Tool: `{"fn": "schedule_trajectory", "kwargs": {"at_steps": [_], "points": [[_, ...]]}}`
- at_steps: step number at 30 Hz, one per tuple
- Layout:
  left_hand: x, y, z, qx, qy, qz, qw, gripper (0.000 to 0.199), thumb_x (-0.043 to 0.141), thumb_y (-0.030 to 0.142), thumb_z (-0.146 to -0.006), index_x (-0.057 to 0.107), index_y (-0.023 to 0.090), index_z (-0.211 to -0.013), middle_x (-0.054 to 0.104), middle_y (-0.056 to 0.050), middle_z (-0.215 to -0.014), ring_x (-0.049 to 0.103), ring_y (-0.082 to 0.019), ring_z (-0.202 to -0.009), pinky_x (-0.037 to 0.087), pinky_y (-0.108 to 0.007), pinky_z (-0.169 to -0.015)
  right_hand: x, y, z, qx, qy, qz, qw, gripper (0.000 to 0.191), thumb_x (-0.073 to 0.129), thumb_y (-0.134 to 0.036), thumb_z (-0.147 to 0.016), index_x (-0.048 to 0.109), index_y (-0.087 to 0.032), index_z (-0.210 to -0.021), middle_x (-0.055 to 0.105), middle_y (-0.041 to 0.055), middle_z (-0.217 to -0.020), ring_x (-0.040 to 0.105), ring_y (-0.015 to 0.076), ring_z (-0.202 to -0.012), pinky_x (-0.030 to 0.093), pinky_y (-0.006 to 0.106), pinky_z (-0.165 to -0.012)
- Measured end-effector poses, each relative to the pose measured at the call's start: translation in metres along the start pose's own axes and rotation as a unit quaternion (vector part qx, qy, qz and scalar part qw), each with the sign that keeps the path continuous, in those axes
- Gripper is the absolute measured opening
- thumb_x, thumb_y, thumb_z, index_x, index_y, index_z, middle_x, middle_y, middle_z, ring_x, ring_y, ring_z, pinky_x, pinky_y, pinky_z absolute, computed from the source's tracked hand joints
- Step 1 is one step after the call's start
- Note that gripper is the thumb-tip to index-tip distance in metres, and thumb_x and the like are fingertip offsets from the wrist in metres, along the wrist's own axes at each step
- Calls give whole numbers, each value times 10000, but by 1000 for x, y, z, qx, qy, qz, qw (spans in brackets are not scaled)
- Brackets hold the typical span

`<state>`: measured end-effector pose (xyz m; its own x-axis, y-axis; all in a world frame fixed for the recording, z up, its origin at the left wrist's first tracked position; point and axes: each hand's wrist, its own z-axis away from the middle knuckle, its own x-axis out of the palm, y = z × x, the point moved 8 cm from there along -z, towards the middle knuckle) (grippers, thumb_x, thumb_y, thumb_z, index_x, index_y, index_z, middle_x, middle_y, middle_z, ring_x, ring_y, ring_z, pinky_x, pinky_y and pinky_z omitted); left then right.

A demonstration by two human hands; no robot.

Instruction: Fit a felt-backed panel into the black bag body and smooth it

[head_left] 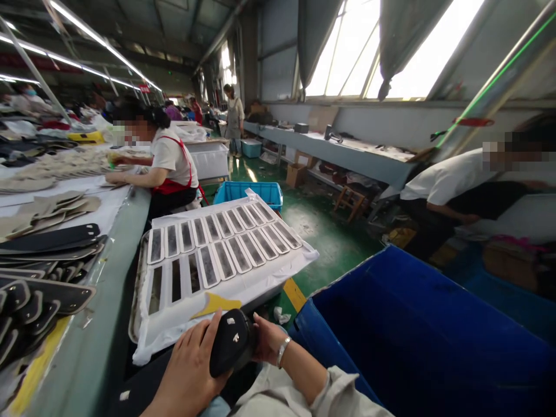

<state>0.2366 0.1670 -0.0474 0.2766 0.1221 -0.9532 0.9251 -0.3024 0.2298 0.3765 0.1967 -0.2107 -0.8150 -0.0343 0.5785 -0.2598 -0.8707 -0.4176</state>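
A long black piece with a rounded end lies across my lap, with two small white marks near that end. It looks thick, perhaps several layers, but I cannot tell. My left hand is closed over it, fingers pointing towards the far end. My right hand grips the rounded end from the right, its fingertips partly hidden behind the piece. Just beyond my hands stands a tray covered in white cloth, with rows of pale-rimmed, dark rectangular frames. A yellow scrap lies at its near edge.
On the left, a long table bears stacked black pieces and beige pieces. A big blue bin stands close on my right. One person works at the table; another bends forward at the right.
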Motion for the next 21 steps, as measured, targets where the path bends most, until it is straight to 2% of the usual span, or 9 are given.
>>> {"fn": "schedule_trajectory", "kwargs": {"at_steps": [2,4,7,12,17,21], "points": [[-7,-5,0,10,26,15,1000,868,628,351,-694,179,215,-1424,535,-116,-1203,522,-302,-1100,428,-446,-921,2,-13,12,-34,-44,-12,998,321,434,-441,-828,580,-156,-849,600,35,-773,606,177,-669,472,367,-649],[-12,-11,0,17,48,28,998,889,643,367,-691,166,234,-1429,552,-109,-1193,540,-302,-1087,457,-434,-896,4,-19,21,-71,-84,-8,994,234,558,-306,-715,610,-145,-876,607,43,-816,618,193,-715,479,393,-681],[-17,-16,0,18,59,40,997,870,659,360,-680,211,251,-1417,569,-98,-1187,561,-298,-1064,478,-420,-879,5,-13,21,-117,-109,40,986,373,710,-170,-584,646,-139,-950,629,60,-856,628,194,-738,485,389,-704],[-21,-20,-3,0,73,66,995,828,658,307,-653,291,251,-1394,593,-90,-1166,585,-296,-1026,486,-410,-873,10,-7,2,-164,-104,106,975,391,822,-293,-568,693,-109,-888,654,86,-778,643,183,-691,510,354,-692],[-15,-38,0,-28,78,56,995,860,648,300,-654,242,258,-1410,567,-96,-1202,563,-305,-1065,484,-425,-876,25,-17,-10,-181,-115,174,961,419,830,-366,-552,719,-91,-848,661,103,-776,635,165,-653,517,305,-655],[-16,-54,6,-40,92,29,995,882,644,331,-672,182,274,-1422,576,-87,-1171,577,-295,-1038,507,-432,-849,41,-22,-27,-201,-144,197,949,473,839,-407,-505,722,-100,-846,653,69,-715,625,157,-636,514,303,-659]]}}
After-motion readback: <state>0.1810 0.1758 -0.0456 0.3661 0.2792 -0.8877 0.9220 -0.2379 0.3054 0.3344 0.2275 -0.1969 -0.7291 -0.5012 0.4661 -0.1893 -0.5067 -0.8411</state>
